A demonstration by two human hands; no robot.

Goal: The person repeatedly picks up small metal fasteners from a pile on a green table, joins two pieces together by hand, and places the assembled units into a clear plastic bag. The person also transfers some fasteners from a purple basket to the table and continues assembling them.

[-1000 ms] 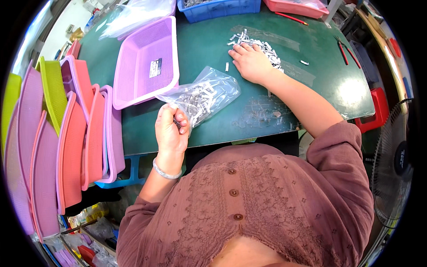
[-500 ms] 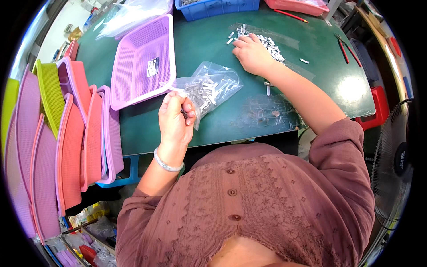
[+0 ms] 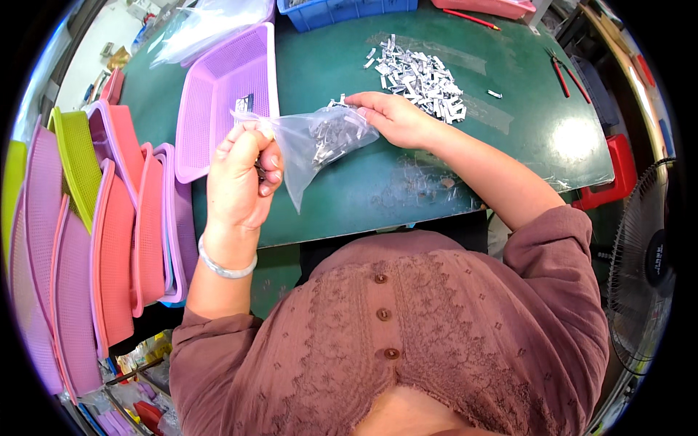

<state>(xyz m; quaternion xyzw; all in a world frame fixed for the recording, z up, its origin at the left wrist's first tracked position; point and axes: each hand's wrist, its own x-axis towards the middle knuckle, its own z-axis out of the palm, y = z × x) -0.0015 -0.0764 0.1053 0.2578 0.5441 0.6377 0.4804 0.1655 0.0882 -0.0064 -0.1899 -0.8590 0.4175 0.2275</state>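
Note:
A clear plastic bag (image 3: 297, 149) stretches between my hands, with small grey metal parts (image 3: 331, 138) heaped in its right half. My left hand (image 3: 246, 163) is closed on the bag's gathered left edge, beside the purple basket. At the bag's far right end is my right hand (image 3: 396, 120), with thumb and fingers bent around the film. A few light metal pieces show by its fingertips; whether they lie inside or outside the bag I cannot tell. Just beyond that hand, a loose pile of similar metal parts (image 3: 418, 76) lies on the green table (image 3: 327, 65).
A purple mesh basket (image 3: 190, 138) stands at the left, near stacked coloured baskets (image 3: 116, 247). Along the back are a blue bin (image 3: 349, 10) and a pink tray (image 3: 487, 9). Red-handled pliers (image 3: 561, 78) lie at right; a fan (image 3: 640, 269) stands beside the table.
My right hand has come from the metal pile toward me and left, onto the bag. My left hand has moved left, drawing the bag's edge with it.

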